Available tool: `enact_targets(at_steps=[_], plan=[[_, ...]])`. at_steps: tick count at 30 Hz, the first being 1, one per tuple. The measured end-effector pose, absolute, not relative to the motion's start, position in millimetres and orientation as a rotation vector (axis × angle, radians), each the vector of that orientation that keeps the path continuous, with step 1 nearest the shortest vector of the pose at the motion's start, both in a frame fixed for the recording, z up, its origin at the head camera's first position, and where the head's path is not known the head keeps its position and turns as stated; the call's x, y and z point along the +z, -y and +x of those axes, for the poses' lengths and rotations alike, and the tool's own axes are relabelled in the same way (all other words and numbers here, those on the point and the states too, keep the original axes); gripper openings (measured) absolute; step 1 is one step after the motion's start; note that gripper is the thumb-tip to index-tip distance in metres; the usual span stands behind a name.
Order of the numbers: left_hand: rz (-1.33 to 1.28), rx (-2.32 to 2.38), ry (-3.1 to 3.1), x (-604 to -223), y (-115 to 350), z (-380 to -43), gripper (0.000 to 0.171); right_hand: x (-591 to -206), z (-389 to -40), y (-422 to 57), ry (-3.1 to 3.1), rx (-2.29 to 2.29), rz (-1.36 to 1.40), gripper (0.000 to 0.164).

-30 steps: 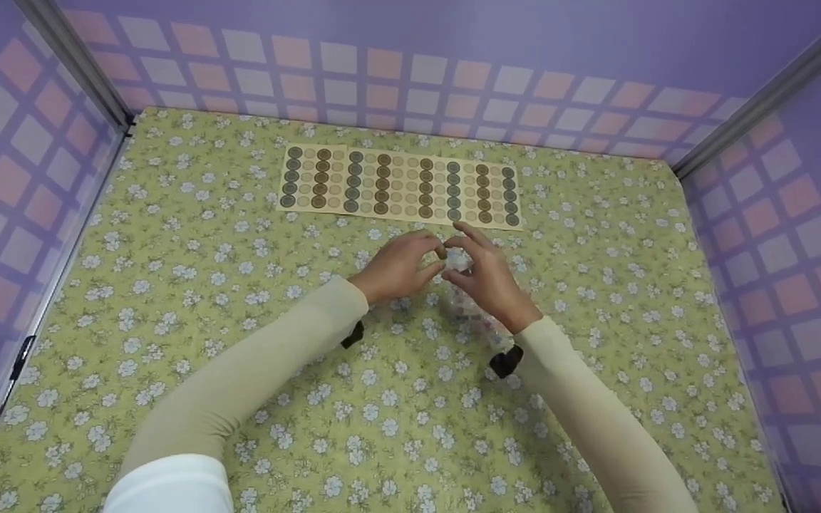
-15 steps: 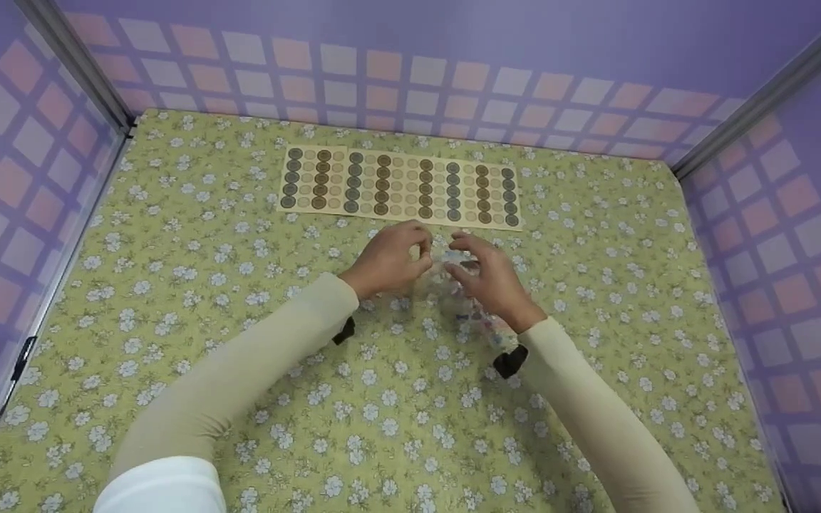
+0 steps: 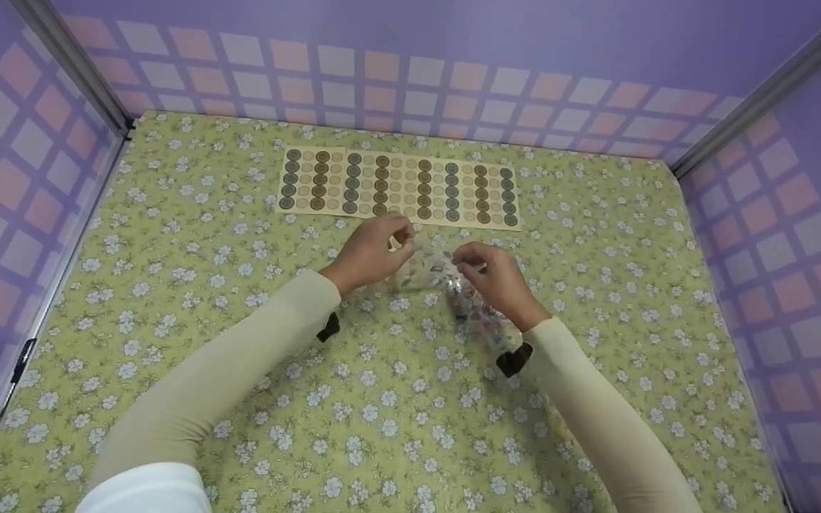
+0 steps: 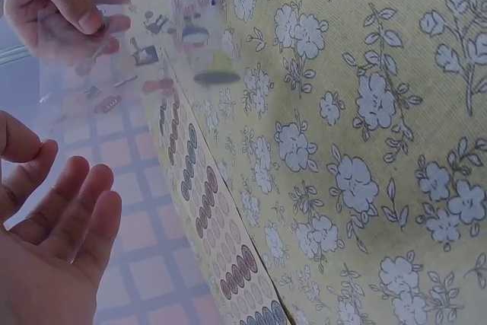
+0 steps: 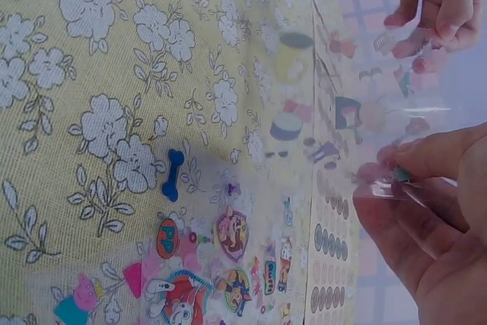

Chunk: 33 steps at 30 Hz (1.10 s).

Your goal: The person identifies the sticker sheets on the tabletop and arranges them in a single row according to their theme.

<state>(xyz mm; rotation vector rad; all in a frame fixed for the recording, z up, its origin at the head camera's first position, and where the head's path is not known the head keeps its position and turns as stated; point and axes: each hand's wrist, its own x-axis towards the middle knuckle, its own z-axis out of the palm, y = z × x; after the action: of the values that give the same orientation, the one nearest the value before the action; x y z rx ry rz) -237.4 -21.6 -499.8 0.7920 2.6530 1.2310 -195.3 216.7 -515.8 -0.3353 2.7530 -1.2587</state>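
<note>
A clear plastic sticker sheet (image 3: 425, 271) with small cartoon pictures is stretched between my two hands, above the flowered cloth. My left hand (image 3: 371, 249) pinches its left edge between thumb and index finger, the other fingers loosely bent in the left wrist view. At the other side my right hand (image 3: 496, 278) pinches the film between thumb and fingers. More of the see-through film, with bright cartoon stickers (image 5: 236, 234) on it, hangs below the right hand toward the wrist. In the right wrist view a blue bone sticker (image 5: 173, 175) shows near its edge.
Behind the hands, a pale paper strip (image 3: 403, 182) with columns of dark, brown and light circles lies on the flowered tablecloth (image 3: 353, 427). Purple panels with pink and white squares (image 3: 382, 96) stand at the back and both sides.
My left hand has moved left and slightly away, apart from the right hand, drawing the clear film out between them. My right hand has shifted only a little, its fingers closing on the film.
</note>
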Motion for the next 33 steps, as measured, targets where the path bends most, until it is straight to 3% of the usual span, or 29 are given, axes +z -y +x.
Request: enact_targets(at_steps=[6, 11, 14, 21, 28, 33], plan=[[0.7, 1.354, -2.501, -505, 29, -238, 0.017, -515, -195, -217, -2.756, -1.295, -0.373, 0.014], [0.434, 1.559, -2.265, -509, 36, -239, 0.032, -514, -195, -215, -2.817, -1.29, -0.401, 0.014], [0.315, 1.644, -2.164, -510, 41, -239, 0.033, -513, -196, -215, -2.855, -1.267, -0.425, 0.013], [0.482, 1.533, -2.162, -514, 43, -239, 0.045, -512, -197, -215, -2.773, -1.366, -0.412, 0.014], [0.524, 1.644, -2.166, -516, 34, -235, 0.021, -506, -197, -214, -2.642, -1.529, -0.379, 0.018], [0.464, 1.72, -2.231, -515, 33, -239, 0.014, -505, -198, -212, -2.74, -1.542, -0.255, 0.037]])
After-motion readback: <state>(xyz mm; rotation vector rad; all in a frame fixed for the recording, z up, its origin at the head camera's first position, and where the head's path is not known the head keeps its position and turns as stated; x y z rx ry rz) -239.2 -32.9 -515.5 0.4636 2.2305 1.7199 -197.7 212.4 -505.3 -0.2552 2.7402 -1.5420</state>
